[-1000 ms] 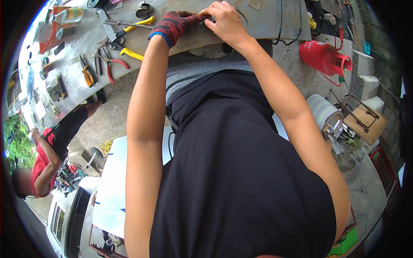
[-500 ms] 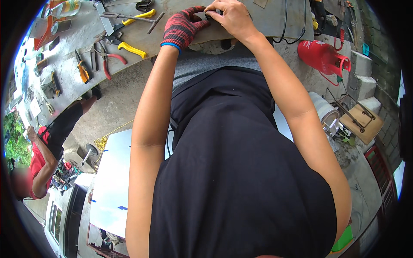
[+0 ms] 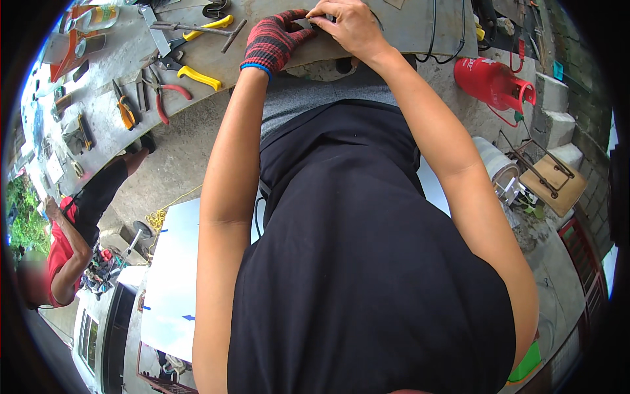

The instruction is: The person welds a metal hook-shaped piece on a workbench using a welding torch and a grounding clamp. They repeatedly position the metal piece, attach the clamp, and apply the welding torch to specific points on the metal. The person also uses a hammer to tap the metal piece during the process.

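My left hand, in a red and black striped knit glove with a blue cuff, is closed at the near part of the metal worktable. My bare right hand meets it there, thumb and fingers pinched together. Between the two sits something small and dark, mostly covered by the fingers; its kind cannot be made out. Left of the glove lie a T-shaped metal bar and a yellow-handled cutter.
Red-handled pliers and orange-handled pliers lie further left on the table. Black cables hang over its edge on the right. A red gas cylinder stands to the right. At the left, another person in red is on the floor side.
The whole view has shifted slightly. Both hands stay together around the small dark thing, and the other person's arm has moved a little.
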The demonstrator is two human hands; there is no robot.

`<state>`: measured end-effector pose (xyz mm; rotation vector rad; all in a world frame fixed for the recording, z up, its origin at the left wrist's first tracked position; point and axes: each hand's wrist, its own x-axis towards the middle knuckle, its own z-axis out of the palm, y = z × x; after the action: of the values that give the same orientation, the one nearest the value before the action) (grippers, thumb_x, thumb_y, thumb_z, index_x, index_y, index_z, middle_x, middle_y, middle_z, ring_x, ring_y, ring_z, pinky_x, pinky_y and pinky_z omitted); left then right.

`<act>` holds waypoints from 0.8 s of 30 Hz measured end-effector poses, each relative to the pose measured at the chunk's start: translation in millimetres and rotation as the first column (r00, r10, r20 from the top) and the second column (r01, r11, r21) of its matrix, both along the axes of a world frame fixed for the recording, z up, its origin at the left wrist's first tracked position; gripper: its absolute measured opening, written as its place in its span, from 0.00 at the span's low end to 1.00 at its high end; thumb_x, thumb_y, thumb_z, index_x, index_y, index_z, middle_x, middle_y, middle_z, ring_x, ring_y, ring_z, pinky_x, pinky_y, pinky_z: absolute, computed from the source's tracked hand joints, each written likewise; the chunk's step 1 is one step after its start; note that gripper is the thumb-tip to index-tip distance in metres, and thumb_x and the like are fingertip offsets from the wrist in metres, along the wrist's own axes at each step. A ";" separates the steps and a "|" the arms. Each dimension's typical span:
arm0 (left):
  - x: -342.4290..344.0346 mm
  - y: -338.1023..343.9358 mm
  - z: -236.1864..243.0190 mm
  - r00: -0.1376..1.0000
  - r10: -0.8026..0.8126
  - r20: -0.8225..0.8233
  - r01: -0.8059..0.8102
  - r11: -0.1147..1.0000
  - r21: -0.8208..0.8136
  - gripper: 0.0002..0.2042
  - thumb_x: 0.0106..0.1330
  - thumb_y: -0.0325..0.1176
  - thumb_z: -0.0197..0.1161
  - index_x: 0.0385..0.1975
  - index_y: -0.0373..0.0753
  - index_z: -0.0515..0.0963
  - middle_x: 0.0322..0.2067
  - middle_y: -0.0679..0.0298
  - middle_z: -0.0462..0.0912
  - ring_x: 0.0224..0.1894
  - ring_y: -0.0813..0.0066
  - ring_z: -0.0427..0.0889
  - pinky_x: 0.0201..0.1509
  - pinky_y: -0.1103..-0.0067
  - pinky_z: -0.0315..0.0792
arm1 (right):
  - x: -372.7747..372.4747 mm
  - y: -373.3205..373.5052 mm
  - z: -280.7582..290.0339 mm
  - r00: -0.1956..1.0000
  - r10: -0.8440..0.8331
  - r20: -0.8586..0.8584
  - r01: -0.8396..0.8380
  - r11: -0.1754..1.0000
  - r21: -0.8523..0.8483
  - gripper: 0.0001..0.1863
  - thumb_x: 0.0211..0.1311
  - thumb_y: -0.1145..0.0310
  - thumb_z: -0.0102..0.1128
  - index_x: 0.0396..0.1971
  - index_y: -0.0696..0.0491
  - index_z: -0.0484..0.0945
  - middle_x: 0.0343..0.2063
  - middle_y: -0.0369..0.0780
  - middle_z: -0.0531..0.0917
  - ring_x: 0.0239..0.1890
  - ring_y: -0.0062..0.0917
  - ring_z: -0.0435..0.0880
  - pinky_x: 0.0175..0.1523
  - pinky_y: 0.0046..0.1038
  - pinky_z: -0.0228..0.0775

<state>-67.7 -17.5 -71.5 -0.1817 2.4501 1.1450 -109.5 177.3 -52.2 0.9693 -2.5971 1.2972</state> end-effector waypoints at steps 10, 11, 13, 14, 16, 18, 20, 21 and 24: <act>-9.7 -12.0 31.9 0.993 -0.004 0.118 -0.023 0.974 0.224 0.22 0.70 0.51 0.65 0.54 0.41 0.86 0.42 0.61 0.90 0.43 0.74 0.83 0.56 0.76 0.73 | -1.8 2.9 -3.3 1.000 0.026 0.016 -0.026 0.999 0.024 0.06 0.53 0.73 0.70 0.31 0.56 0.87 0.33 0.41 0.85 0.44 0.39 0.80 0.52 0.37 0.73; -9.8 -11.1 30.8 0.993 0.004 0.117 -0.028 0.979 0.202 0.22 0.70 0.51 0.65 0.53 0.42 0.86 0.42 0.61 0.90 0.43 0.74 0.82 0.55 0.75 0.73 | -2.0 3.2 -4.9 1.000 0.029 0.009 -0.030 0.999 0.031 0.06 0.53 0.73 0.69 0.32 0.56 0.87 0.33 0.41 0.85 0.44 0.39 0.79 0.53 0.37 0.73; -11.2 -7.7 29.1 0.993 0.016 0.113 -0.034 0.987 0.158 0.22 0.70 0.53 0.65 0.52 0.42 0.87 0.41 0.61 0.90 0.42 0.74 0.82 0.55 0.75 0.73 | -2.2 2.9 -3.7 1.000 0.024 0.005 -0.024 0.999 0.039 0.06 0.53 0.74 0.69 0.32 0.56 0.87 0.33 0.42 0.85 0.45 0.39 0.79 0.53 0.37 0.73; -11.6 -8.3 29.0 0.992 0.025 0.127 -0.044 0.988 0.151 0.22 0.70 0.53 0.65 0.52 0.42 0.87 0.40 0.61 0.90 0.42 0.74 0.82 0.55 0.75 0.73 | -1.3 2.2 -3.3 1.000 0.017 0.007 -0.017 0.999 0.040 0.06 0.52 0.74 0.69 0.32 0.57 0.87 0.34 0.42 0.85 0.45 0.39 0.79 0.53 0.37 0.73; -11.7 -7.1 34.7 0.987 0.041 0.157 -0.063 0.988 0.140 0.23 0.69 0.54 0.65 0.52 0.43 0.87 0.40 0.61 0.90 0.42 0.74 0.82 0.54 0.75 0.73 | -1.1 2.6 -3.0 1.000 0.014 0.008 -0.014 0.999 0.032 0.07 0.52 0.74 0.69 0.32 0.57 0.87 0.34 0.42 0.84 0.45 0.40 0.79 0.53 0.38 0.73; -11.6 -8.5 29.6 0.988 0.035 0.148 -0.060 0.984 0.169 0.23 0.68 0.55 0.66 0.52 0.44 0.87 0.39 0.60 0.90 0.42 0.74 0.82 0.55 0.75 0.73 | -2.2 2.8 -3.1 1.000 0.025 0.006 -0.025 1.000 0.009 0.07 0.51 0.74 0.69 0.32 0.57 0.86 0.34 0.42 0.84 0.45 0.40 0.79 0.53 0.38 0.73; -11.0 -10.4 25.5 0.989 0.037 0.140 -0.062 0.982 0.177 0.24 0.68 0.55 0.66 0.52 0.44 0.87 0.39 0.60 0.90 0.42 0.73 0.82 0.55 0.75 0.73 | -2.0 3.0 -2.2 1.000 0.027 0.004 -0.028 1.000 0.013 0.07 0.51 0.75 0.69 0.32 0.57 0.87 0.34 0.42 0.84 0.45 0.40 0.79 0.53 0.38 0.73; -10.1 -9.4 27.8 0.990 0.039 0.138 -0.063 0.983 0.174 0.24 0.68 0.56 0.66 0.52 0.44 0.87 0.39 0.61 0.90 0.42 0.73 0.82 0.55 0.75 0.73 | -1.5 3.8 -2.2 1.000 0.026 0.004 -0.026 1.000 0.016 0.07 0.51 0.75 0.69 0.32 0.57 0.87 0.34 0.42 0.84 0.45 0.40 0.79 0.53 0.38 0.73; -11.2 -7.3 33.0 0.988 0.038 0.151 -0.062 0.986 0.153 0.24 0.67 0.56 0.66 0.52 0.44 0.87 0.39 0.61 0.90 0.42 0.73 0.82 0.55 0.75 0.73 | -2.2 3.7 -3.5 1.000 0.022 0.011 -0.022 1.000 0.013 0.07 0.52 0.74 0.69 0.32 0.57 0.87 0.34 0.42 0.84 0.45 0.40 0.79 0.53 0.38 0.73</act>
<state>-78.9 -24.9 -38.5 -0.2719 2.2270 1.2923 -111.6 181.0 -55.7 0.9984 -2.6132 1.2955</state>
